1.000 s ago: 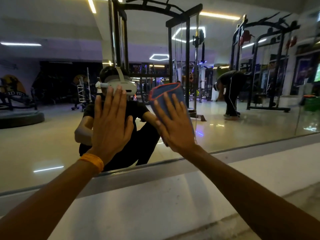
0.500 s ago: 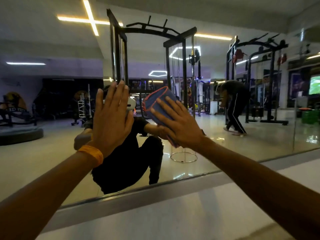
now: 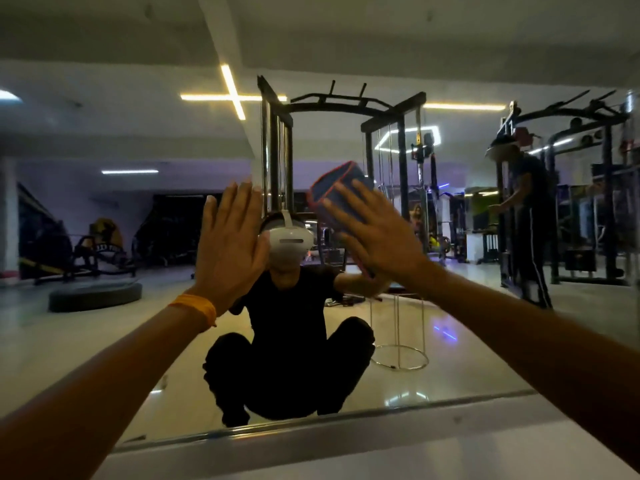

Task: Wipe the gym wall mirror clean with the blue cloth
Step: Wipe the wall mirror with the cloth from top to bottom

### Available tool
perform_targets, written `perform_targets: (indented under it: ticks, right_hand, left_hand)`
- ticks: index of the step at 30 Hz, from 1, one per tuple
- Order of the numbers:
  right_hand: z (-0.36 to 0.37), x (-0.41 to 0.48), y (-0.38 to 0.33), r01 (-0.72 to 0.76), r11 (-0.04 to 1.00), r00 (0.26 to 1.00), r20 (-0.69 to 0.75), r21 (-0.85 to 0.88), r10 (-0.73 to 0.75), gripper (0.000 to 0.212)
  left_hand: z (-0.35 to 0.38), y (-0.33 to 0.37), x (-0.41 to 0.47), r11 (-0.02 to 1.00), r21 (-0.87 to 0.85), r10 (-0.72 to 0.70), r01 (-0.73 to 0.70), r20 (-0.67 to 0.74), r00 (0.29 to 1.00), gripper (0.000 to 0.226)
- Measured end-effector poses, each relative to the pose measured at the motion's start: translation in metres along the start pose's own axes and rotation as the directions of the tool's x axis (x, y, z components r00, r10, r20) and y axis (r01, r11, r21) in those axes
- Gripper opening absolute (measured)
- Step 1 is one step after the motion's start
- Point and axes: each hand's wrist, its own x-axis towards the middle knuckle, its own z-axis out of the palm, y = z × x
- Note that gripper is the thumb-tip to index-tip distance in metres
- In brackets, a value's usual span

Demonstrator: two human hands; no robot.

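Two bare hands are raised against a wall mirror (image 3: 104, 341) in a gym. The right hand (image 3: 377, 233), fingers spread flat, presses one blue cloth (image 3: 337, 194) with a red edge onto the glass; the cloth shows above and left of the fingertips. The left hand (image 3: 228, 244), flat with fingers together, rests open on the mirror just left of the cloth, holding nothing, with one orange band (image 3: 195, 306) at its wrist. Reflected below the cloth crouches a person in black wearing a white headset (image 3: 289, 245). No writing is readable.
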Motion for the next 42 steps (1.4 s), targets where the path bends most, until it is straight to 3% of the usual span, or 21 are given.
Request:
perform_targets:
  ticks: [2, 4, 5, 7, 9, 11, 13, 15, 17, 19, 22, 24, 26, 28, 30, 33, 34, 36, 38, 40, 42]
  right_hand:
    - [-0.012, 0.008, 0.033, -0.298, 0.952, 0.951, -0.061, 0.074, 0.302, 0.059]
    - [-0.014, 0.013, 0.026, -0.448, 0.884, 0.885, -0.076, 0.132, 0.460, 0.059]
    - [-0.010, 0.010, 0.010, -0.422, 0.901, 0.900, -0.073, 0.104, 0.430, 0.058]
    - [0.003, -0.007, -0.027, -0.111, 0.991, 0.994, -0.014, 0.075, 0.113, 0.059]
    - [0.010, -0.027, -0.041, 0.219, 0.972, 0.971, 0.076, 0.080, -0.225, 0.058]
    - [0.003, -0.025, -0.014, 0.328, 0.942, 0.941, 0.066, 0.063, -0.332, 0.057]
    - [-0.007, -0.012, 0.020, 0.215, 0.977, 0.976, -0.021, 0.008, -0.215, 0.056]
    - [-0.017, -0.004, 0.049, -0.075, 0.997, 0.988, -0.133, -0.005, 0.073, 0.056]
    - [-0.017, -0.007, 0.041, -0.337, 0.933, 0.925, -0.140, 0.127, 0.353, 0.057]
    - [-0.002, -0.026, -0.008, -0.430, 0.885, 0.887, -0.101, 0.179, 0.451, 0.059]
    - [0.026, -0.083, -0.100, -0.094, 0.982, 0.994, -0.047, 0.161, 0.103, 0.073]
    - [0.034, -0.116, -0.114, 0.210, 0.968, 0.977, 0.009, 0.136, -0.213, 0.077]
    - [0.033, -0.121, -0.081, 0.318, 0.942, 0.948, -0.019, 0.103, -0.318, 0.070]
    - [0.025, -0.111, -0.040, 0.190, 0.981, 0.981, -0.055, 0.045, -0.187, 0.057]
    - [0.020, -0.104, -0.021, -0.125, 0.988, 0.988, -0.085, 0.089, 0.133, 0.055]
    - [0.027, -0.108, -0.078, -0.507, 0.838, 0.843, -0.085, 0.202, 0.531, 0.059]
    - [0.032, -0.118, -0.107, -0.469, 0.858, 0.867, -0.074, 0.208, 0.492, 0.060]
    - [0.047, -0.154, -0.149, -0.165, 0.970, 0.985, -0.020, 0.180, 0.171, 0.061]
    - [0.049, -0.184, -0.143, 0.087, 0.989, 0.994, 0.048, 0.121, -0.094, 0.061]
    - [0.043, -0.198, -0.113, 0.046, 0.993, 0.998, 0.042, 0.106, -0.051, 0.057]
    - [0.030, -0.202, -0.078, -0.172, 0.977, 0.985, 0.003, 0.125, 0.173, 0.054]
  left_hand:
    - [0.002, 0.003, -0.002, 1.000, -0.009, -0.011, 0.011, -0.008, 1.000, 0.072]
    - [0.002, 0.006, -0.002, 0.999, -0.021, -0.028, 0.027, -0.019, 0.999, 0.072]
    - [0.002, 0.007, -0.002, 0.999, -0.025, -0.032, 0.031, -0.022, 0.999, 0.072]
    - [0.001, 0.007, -0.002, 0.999, -0.022, -0.028, 0.028, -0.017, 0.999, 0.071]
    - [-0.002, 0.004, -0.003, 1.000, -0.014, -0.024, 0.024, -0.003, 1.000, 0.070]
    - [-0.003, 0.003, -0.009, 1.000, -0.010, -0.017, 0.017, 0.017, 1.000, 0.070]
    - [-0.005, 0.004, -0.019, 1.000, -0.006, -0.029, 0.029, 0.029, 0.999, 0.071]
    - [-0.005, 0.007, -0.028, 0.999, 0.004, -0.044, 0.044, 0.040, 0.998, 0.071]
    - [-0.005, 0.010, -0.035, 0.998, 0.005, -0.066, 0.066, 0.053, 0.996, 0.069]
    - [-0.005, 0.012, -0.044, 0.996, -0.025, -0.085, 0.087, 0.072, 0.994, 0.068]
    - [-0.003, 0.014, -0.066, 0.991, -0.073, -0.104, 0.111, 0.095, 0.990, 0.066]
    - [0.001, 0.018, -0.082, 0.989, -0.089, -0.112, 0.119, 0.082, 0.990, 0.066]
    - [0.005, 0.020, -0.092, 0.990, -0.085, -0.106, 0.110, 0.053, 0.993, 0.065]
    - [0.010, 0.020, -0.100, 0.992, -0.078, -0.098, 0.101, 0.045, 0.994, 0.065]
    - [0.015, 0.020, -0.110, 0.990, -0.077, -0.116, 0.119, 0.036, 0.993, 0.065]
    - [0.018, 0.028, -0.127, 0.983, -0.101, -0.147, 0.152, 0.048, 0.988, 0.066]
    - [0.017, 0.031, -0.132, 0.982, -0.105, -0.151, 0.156, 0.053, 0.987, 0.065]
    - [0.017, 0.037, -0.141, 0.983, -0.108, -0.145, 0.151, 0.063, 0.987, 0.065]
    - [0.018, 0.042, -0.149, 0.981, -0.127, -0.139, 0.147, 0.072, 0.988, 0.065]
    - [0.019, 0.047, -0.160, 0.977, -0.148, -0.140, 0.151, 0.085, 0.987, 0.065]
    - [0.021, 0.049, -0.173, 0.973, -0.182, -0.126, 0.143, 0.102, 0.987, 0.065]
